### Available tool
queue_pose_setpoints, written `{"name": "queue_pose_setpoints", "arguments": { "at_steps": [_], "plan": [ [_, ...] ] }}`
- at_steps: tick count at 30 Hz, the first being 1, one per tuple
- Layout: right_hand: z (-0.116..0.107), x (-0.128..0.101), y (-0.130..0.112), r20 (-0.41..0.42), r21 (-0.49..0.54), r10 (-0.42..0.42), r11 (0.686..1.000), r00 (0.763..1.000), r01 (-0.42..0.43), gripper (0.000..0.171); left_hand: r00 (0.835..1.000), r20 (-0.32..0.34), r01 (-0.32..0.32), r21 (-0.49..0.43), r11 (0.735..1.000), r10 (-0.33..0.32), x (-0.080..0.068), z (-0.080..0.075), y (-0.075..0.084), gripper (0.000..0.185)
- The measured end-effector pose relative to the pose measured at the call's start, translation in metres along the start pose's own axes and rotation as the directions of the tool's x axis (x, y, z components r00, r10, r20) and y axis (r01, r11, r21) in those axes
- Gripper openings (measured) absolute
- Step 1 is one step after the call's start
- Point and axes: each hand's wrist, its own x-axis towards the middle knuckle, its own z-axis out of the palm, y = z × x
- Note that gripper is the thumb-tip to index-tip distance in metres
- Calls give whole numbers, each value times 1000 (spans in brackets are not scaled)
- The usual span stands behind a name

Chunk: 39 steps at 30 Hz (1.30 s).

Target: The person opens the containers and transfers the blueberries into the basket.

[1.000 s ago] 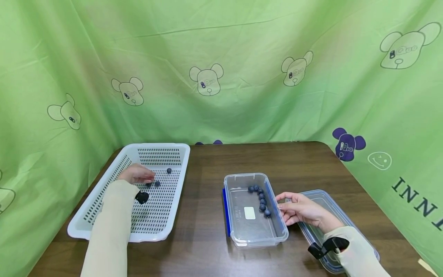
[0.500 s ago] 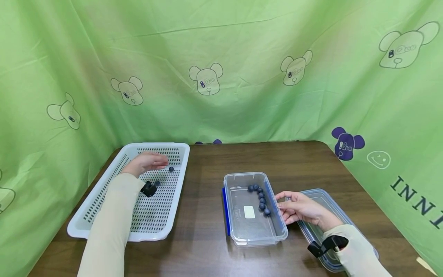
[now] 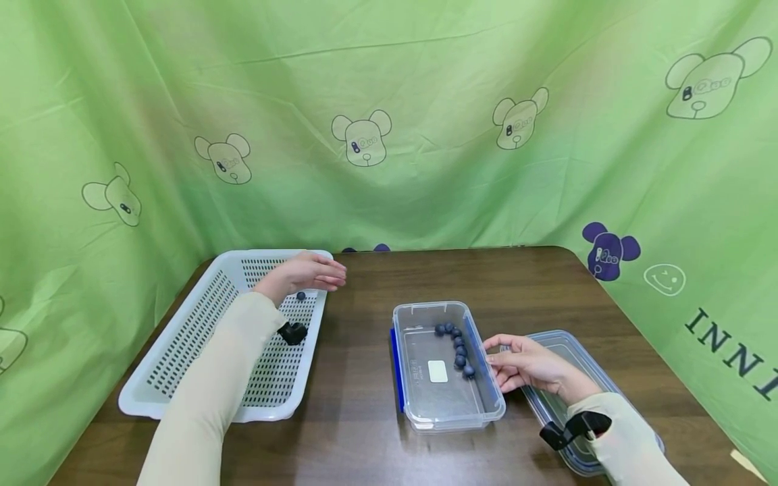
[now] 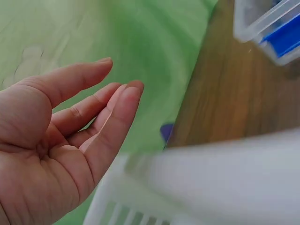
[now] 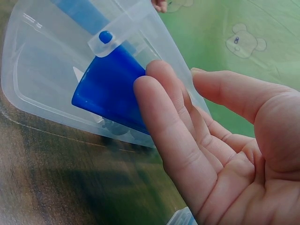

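My left hand (image 3: 306,275) hovers over the far right rim of a white slotted basket (image 3: 267,413). In the left wrist view its fingers are loosely bent, thumb apart, with nothing seen between them. One blueberry (image 3: 300,295) lies in the basket below this hand; the sleeve hides part of the basket floor. A clear plastic food container (image 3: 450,405) stands uncovered in the middle, with several blueberries (image 3: 459,351) in a bent row inside. My right hand (image 3: 535,364) touches the container's right side; in the right wrist view its fingertips rest against a blue latch (image 5: 110,84).
A clear lid (image 3: 562,344) lies on the brown wooden table (image 3: 377,324) under the right wrist. Another blue latch (image 3: 397,371) hangs on the container's left side. A green printed curtain (image 3: 425,202) surrounds the table's back and sides.
My left hand has risen from low in the basket and moved right and away to the far right rim. The right hand and the container have stayed put.
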Motion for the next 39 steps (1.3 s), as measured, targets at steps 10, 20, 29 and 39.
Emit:
{"name": "queue_pose_setpoints", "arguments": {
  "at_steps": [10,20,29,39],
  "plan": [
    [-1,1,0,1,0,8,1000,1000,-8,24,984,169,-61,63,996,49,16,61,5,34],
    [0,0,9,7,7,3,1000,1000,-4,25,917,396,-9,159,987,-56,28,120,0,31],
    [-2,1,6,0,-2,-10,1000,1000,10,24,879,461,7,241,971,-121,42,172,-7,26],
    [-2,2,2,6,-1,-2,1000,1000,2,24,900,399,28,353,935,-178,54,197,-18,15]
  ]
}}
